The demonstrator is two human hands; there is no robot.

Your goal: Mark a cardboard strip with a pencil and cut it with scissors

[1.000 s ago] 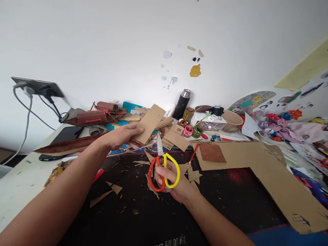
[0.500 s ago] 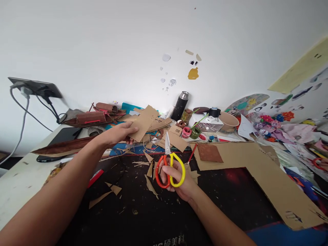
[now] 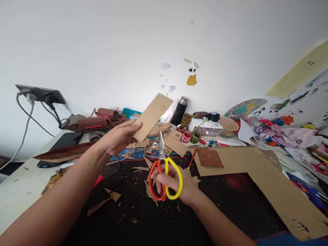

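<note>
A rectangular strip of brown cardboard (image 3: 153, 116) is pinched at its lower left edge by my left hand (image 3: 124, 136), tilted up over the scrap pile. My right hand (image 3: 176, 182) grips a pair of scissors (image 3: 161, 147) with one red and one yellow handle loop, fingers passing through the loops. The scissor blades look nearly closed and point up and away, apart from the strip. Under my right hand lie torn cardboard scraps (image 3: 151, 193), partly hidden by it.
An L-shaped cardboard sheet (image 3: 238, 159) lies at the right with a brown painted square (image 3: 210, 158) on it. Paint jars (image 3: 186, 136), a black thermos (image 3: 179, 111) and a white box (image 3: 207, 127) stand along the wall. Cardboard offcuts (image 3: 114, 195) litter the black mat.
My left hand has raised the cardboard strip and turned its face more toward me. The scissors have shifted slightly left and lower in view. The camera view has tilted up a little.
</note>
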